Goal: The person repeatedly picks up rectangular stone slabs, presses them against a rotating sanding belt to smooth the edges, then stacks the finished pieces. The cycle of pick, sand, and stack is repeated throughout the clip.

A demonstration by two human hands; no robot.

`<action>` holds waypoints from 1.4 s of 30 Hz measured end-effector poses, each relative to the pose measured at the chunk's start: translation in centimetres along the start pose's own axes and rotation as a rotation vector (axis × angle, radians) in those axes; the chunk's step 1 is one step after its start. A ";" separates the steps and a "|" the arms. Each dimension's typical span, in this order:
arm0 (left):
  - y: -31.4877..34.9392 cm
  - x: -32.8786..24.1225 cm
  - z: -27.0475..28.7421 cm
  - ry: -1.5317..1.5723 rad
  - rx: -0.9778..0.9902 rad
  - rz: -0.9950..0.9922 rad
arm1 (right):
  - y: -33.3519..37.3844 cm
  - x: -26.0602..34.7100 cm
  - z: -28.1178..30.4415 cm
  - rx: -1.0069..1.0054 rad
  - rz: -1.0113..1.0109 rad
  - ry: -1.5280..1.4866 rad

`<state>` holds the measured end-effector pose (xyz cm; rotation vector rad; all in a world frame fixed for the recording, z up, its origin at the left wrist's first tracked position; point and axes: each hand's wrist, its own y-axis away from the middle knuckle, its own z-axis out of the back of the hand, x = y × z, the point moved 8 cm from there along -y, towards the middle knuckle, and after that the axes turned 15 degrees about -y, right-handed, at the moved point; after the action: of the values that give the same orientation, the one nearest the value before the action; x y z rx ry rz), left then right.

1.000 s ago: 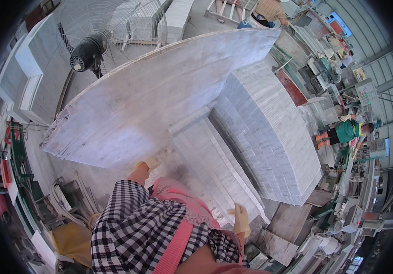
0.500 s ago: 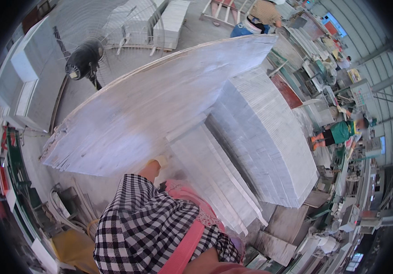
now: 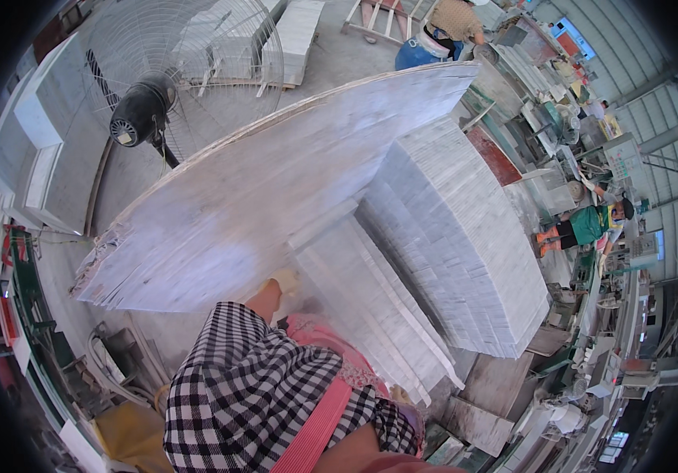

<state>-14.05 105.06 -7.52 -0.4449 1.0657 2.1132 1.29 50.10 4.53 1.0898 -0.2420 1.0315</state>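
Observation:
My left hand (image 3: 284, 281), in a pale yellowish glove, reaches out of a black-and-white checked sleeve (image 3: 236, 370). It is beside the near end of a low stack of pale grey stone slabs (image 3: 355, 276). Its fingers are too indistinct to read, and whether it touches the stack cannot be made out. Behind the hand spreads a large whitish board (image 3: 268, 181) with a splintered edge. A taller stack of grey-white slabs (image 3: 449, 236) stands beyond the low one, with a dark gap between them. My right hand does not show.
A black fan (image 3: 142, 106) with a wire cage stands past the board. Pale slabs (image 3: 296, 39) lie behind it, and large panels (image 3: 63, 142) lean at the left. One person (image 3: 453, 24) is at the top, another in green (image 3: 587, 226) at the right, among machines.
The view has shifted slightly, and the fan looks a little lower. The person in green has changed arm posture. My left hand stays almost in place by the low stack.

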 end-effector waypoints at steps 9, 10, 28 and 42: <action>4.0 1.2 4.8 0.086 -0.141 0.240 | 0.5 0.4 -1.9 0.017 0.164 0.147; 3.1 1.6 4.5 0.079 -0.156 0.221 | 0.7 1.1 -2.3 -0.008 0.152 0.040; -4.0 0.8 -2.5 -0.115 0.113 -0.062 | -1.1 -6.1 -3.3 -0.024 0.018 -0.121; -0.3 3.0 -0.8 0.046 0.046 0.108 | 0.2 0.1 -5.0 -0.041 0.024 -0.386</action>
<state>-15.92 105.91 -9.92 -0.4246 1.1864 2.1765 -0.35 54.22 2.31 1.2460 -0.5846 0.8269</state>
